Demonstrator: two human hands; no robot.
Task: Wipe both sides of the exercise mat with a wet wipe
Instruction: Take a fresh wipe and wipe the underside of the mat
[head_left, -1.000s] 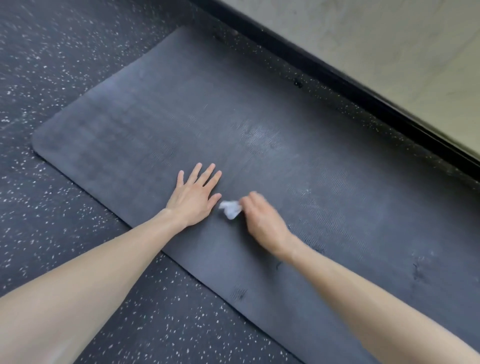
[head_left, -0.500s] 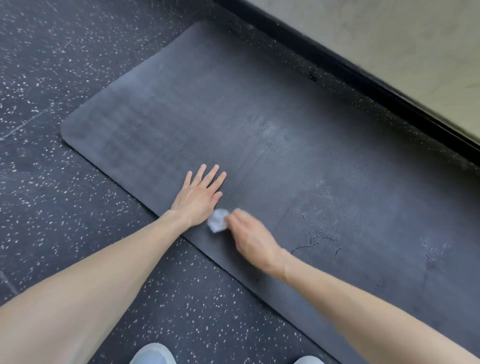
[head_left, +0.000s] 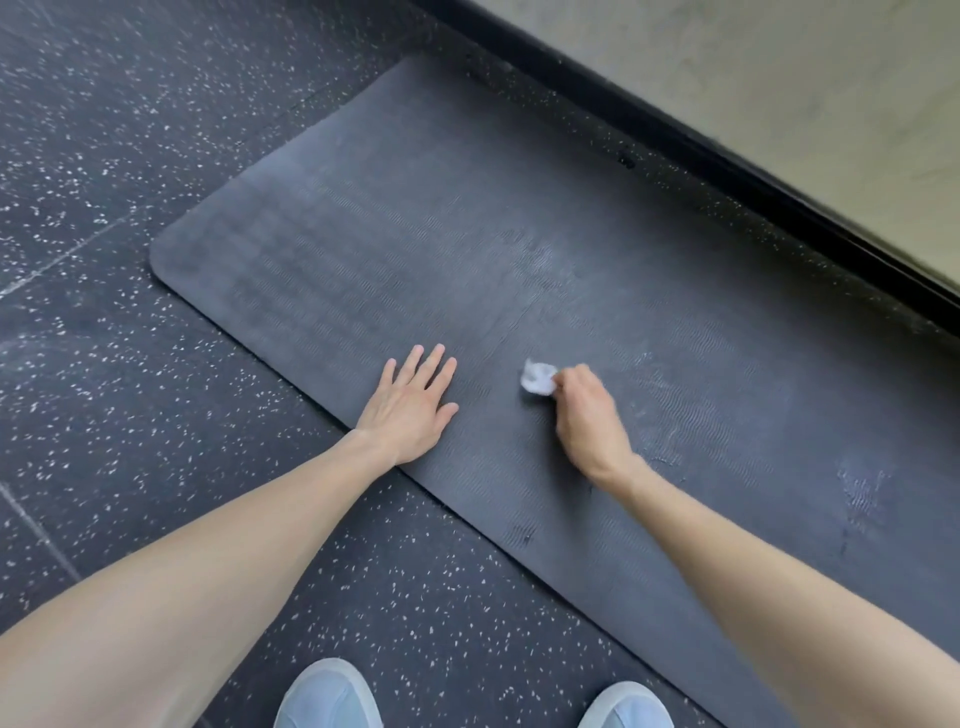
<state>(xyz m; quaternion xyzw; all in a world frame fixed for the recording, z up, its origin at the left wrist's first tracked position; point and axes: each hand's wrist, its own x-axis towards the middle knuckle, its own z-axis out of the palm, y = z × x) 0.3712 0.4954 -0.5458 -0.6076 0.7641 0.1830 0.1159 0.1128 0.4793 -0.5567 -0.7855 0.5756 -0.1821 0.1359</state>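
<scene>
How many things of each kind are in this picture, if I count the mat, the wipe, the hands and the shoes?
exercise mat: 1
wet wipe: 1
hands: 2 (left hand, right hand)
shoes: 2 (left shoe, right shoe)
Total: 6

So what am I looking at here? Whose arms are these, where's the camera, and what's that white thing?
No machine here: a person wears one camera on the head, looking down at their own arms. The left hand lies flat, fingers straight, on a dark exercise mat spread on the speckled floor. The right hand pinches a crumpled white wet wipe against the mat. The pale shoes at the bottom edge are the person's own feet.
</scene>
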